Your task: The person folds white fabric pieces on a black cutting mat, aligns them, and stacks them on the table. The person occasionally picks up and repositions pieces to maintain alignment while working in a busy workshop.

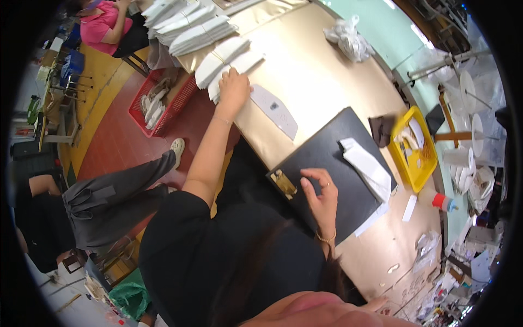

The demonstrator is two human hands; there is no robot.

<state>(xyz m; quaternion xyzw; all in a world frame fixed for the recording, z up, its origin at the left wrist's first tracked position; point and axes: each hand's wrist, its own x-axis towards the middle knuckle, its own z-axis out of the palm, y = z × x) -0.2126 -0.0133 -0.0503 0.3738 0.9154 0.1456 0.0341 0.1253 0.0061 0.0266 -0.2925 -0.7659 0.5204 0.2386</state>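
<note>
The white bundle (229, 68) lies at the near end of a row of tied stacks (188, 27) on the tan table (321, 76). The left hand (233, 90) rests palm-down on that bundle, fingers curled over its edge; whether it grips or only presses cannot be told from this angle. Just beside this hand, toward the body, lies a curved white piece (275, 110). The right hand (321, 199) lies open and flat on the black board (327, 163), holding nothing, near a brass clip (284, 183). Beyond it on the board sit folded white pieces (368, 166). Further out stands a yellow tray (417, 150). A red basket (160, 103) sits on the floor below the left hand.
</note>
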